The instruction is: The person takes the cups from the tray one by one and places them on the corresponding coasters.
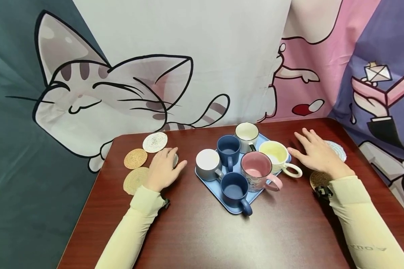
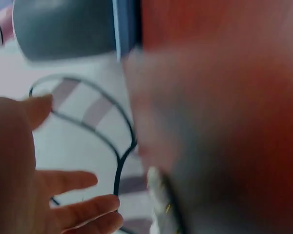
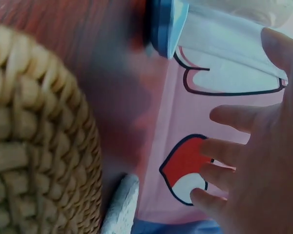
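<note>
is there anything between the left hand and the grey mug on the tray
Nothing visible. The left hand lies flat on the table over a coaster; only bare table separates its fingertips from the grey mug at the tray's near-left corner.

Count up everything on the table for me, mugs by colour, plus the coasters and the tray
Dark blue mugs: 2
Grey mug: 1
White mug: 1
Pale yellow mug: 1
Pink mug: 1
Light blue tray: 1
Woven coasters: 6 visible, some partly hidden by the hands
Total: 13
</note>
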The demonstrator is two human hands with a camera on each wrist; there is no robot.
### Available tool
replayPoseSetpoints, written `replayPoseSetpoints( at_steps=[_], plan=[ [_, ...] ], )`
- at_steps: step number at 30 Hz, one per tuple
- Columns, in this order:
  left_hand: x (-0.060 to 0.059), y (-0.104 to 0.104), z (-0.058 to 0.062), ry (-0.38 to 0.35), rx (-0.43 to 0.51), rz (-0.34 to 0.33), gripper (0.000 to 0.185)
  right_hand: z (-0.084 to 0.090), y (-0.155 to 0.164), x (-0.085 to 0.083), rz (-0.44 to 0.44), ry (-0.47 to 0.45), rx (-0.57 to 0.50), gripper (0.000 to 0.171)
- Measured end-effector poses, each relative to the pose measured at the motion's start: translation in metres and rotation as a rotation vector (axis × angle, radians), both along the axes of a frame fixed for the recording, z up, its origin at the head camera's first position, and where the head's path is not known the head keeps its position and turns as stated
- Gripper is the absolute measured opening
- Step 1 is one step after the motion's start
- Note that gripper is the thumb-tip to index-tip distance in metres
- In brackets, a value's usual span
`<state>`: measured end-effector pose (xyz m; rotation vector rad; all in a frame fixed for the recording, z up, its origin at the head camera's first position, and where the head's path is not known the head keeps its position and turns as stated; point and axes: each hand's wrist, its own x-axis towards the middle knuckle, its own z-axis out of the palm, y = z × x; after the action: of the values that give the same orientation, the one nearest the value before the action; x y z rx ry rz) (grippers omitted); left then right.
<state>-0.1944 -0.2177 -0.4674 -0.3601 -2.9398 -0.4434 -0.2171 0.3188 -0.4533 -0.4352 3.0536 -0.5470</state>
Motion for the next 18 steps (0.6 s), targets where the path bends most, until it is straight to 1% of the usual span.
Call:
replayPoseSetpoints(
  at_steps=[2,4,6,7,9,11,13,15,16,18],
  plan=[
    [0.008,0.006,-0.001,-0.003,0.055,0.004,0.061,0.002,-0.002,0.000,0.029,0.035,-0.023,0.074],
    [0.015,0.012,-0.001,-0.027,0.125,0.011,0.047,0.004,-0.004,-0.001,0.055,0.058,-0.048,0.065],
    [0.023,0.019,0.000,-0.078,0.207,0.029,0.032,0.006,-0.007,-0.003,0.066,0.056,-0.072,0.056],
    [0.026,0.022,0.000,-0.121,0.252,0.035,0.027,0.006,-0.009,-0.005,0.068,0.048,-0.081,0.052],
    [0.034,0.029,0.001,-0.235,0.341,0.043,0.024,0.004,-0.012,-0.008,0.067,0.019,-0.094,0.045],
    [0.040,0.034,0.001,-0.378,0.414,0.033,0.028,0.001,-0.015,-0.011,0.071,-0.012,-0.104,0.038],
    [0.046,0.039,-0.001,-0.534,0.484,-0.002,0.032,-0.004,-0.016,-0.014,0.076,-0.039,-0.107,0.033],
    [0.050,0.044,-0.004,-0.670,0.549,-0.045,0.031,-0.008,-0.016,-0.016,0.083,-0.051,-0.107,0.029],
    [0.051,0.046,-0.006,-0.722,0.578,-0.067,0.031,-0.010,-0.016,-0.017,0.088,-0.048,-0.105,0.027],
    [0.053,0.052,-0.010,-0.792,0.626,-0.099,0.032,-0.013,-0.014,-0.017,0.086,-0.039,-0.105,0.024]
  ],
)
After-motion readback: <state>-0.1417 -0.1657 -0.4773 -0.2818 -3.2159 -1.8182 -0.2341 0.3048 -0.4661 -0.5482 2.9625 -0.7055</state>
